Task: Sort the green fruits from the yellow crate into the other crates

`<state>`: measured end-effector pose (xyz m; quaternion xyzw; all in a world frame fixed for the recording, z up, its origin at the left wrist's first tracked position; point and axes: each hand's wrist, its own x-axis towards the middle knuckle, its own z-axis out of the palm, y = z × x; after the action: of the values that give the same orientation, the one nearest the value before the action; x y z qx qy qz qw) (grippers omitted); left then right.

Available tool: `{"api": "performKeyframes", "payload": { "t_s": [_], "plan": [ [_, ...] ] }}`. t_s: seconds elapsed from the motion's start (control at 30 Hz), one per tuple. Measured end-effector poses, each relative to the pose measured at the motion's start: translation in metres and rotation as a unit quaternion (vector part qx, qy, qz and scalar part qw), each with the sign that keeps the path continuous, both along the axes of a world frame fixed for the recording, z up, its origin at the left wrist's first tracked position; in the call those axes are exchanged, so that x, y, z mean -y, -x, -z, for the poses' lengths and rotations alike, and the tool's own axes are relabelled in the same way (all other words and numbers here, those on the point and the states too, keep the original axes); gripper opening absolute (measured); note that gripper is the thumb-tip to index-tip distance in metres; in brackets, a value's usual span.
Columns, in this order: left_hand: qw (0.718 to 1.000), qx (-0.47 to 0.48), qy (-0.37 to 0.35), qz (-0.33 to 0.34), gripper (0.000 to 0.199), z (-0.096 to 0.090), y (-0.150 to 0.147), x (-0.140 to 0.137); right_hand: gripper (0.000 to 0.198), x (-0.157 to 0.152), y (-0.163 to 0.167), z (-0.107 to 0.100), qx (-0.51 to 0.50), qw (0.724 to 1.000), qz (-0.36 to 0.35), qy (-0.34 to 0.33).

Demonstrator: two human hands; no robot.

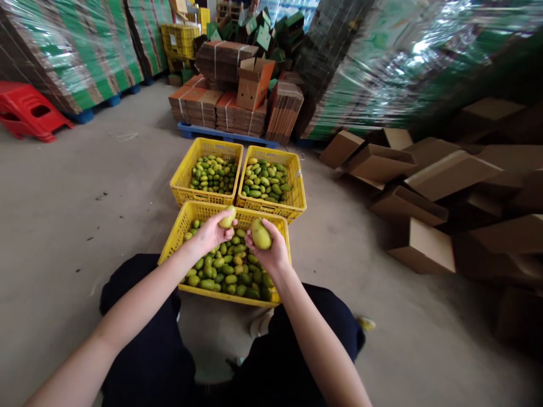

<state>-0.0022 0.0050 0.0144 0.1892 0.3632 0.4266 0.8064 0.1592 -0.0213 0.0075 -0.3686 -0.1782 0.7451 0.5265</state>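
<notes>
Over the near yellow crate (229, 298), my left hand (211, 233) is closed around a pale yellow-green mango (228, 217). My right hand (271, 250) grips a larger green-yellow mango (261, 235), its fingers wrapped beneath the fruit. The two fruits are held apart at about the same height. Below them, many green and yellowish mangoes (229, 268) lie loose in the near crate, which stands between my knees. Beyond my hands are a back left yellow crate (181, 193) and a back right yellow crate (298, 195), each with more of the same fruit.
Flattened cardboard boxes (237, 110) are stacked on a blue pallet (229, 135) behind the crates. Open cardboard boxes (428, 243) lie scattered at right. A red plastic stool (31, 110) stands at far left. Wrapped pallet loads (85, 51) line both sides.
</notes>
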Motion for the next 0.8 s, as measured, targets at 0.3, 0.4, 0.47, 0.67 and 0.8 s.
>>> {"api": "performKeyframes", "payload": {
  "t_s": [0.3, 0.4, 0.47, 0.67, 0.8],
  "plan": [
    [0.996, -0.054, -0.048, 0.060, 0.039, 0.007, -0.001, 0.000, 0.034, -0.003, 0.005, 0.007, 0.037, 0.999, -0.008, 0.023],
    [0.995, -0.060, -0.065, 0.043, 0.029, 0.009, 0.000, 0.000, 0.035, -0.001, 0.004, 0.005, 0.016, 1.000, -0.023, -0.009],
    [0.995, -0.073, -0.061, 0.042, 0.023, 0.011, 0.001, 0.000, 0.025, 0.000, 0.002, 0.004, 0.001, 1.000, -0.022, -0.001],
    [0.993, -0.065, -0.066, 0.074, 0.022, 0.012, -0.001, 0.000, 0.016, 0.000, -0.001, 0.007, -0.006, 0.999, -0.036, 0.026],
    [0.993, -0.068, -0.078, 0.048, 0.025, 0.008, -0.002, 0.001, 0.024, -0.001, 0.005, 0.009, 0.021, 0.999, 0.038, -0.009]
  ]
}}
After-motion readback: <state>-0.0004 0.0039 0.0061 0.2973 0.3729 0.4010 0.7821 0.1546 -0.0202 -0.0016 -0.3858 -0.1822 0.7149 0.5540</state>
